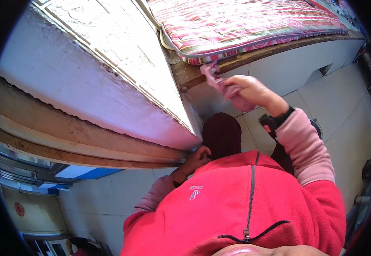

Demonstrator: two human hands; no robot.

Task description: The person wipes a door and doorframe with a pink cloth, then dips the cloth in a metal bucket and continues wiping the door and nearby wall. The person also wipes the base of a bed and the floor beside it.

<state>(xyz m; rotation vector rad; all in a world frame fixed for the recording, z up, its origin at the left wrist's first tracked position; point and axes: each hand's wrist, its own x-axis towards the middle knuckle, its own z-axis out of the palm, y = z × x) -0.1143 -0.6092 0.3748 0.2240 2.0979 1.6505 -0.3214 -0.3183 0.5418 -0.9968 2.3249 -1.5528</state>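
Note:
My right hand [252,91] grips a crumpled pink cloth [219,81]. The cloth's far end hangs at the wooden edge [236,62] of a bed-like platform, just below a striped, floral pad [236,28]; whether it touches the wood is hard to tell. Low beside my body, my left hand [196,160] has its fingers bent. It is close to the end of the wooden door frame [108,153] and my dark trouser leg [222,136]. Its palm is hidden, so I cannot tell if it holds anything.
A wall [76,76] with a chipped, rough edge runs along my left, with a brightly lit ledge [115,44] above it. White tiles [214,92] face the platform's front. Pale floor tiles [342,105] spread to the right, where dark objects [369,168] stand at the rim.

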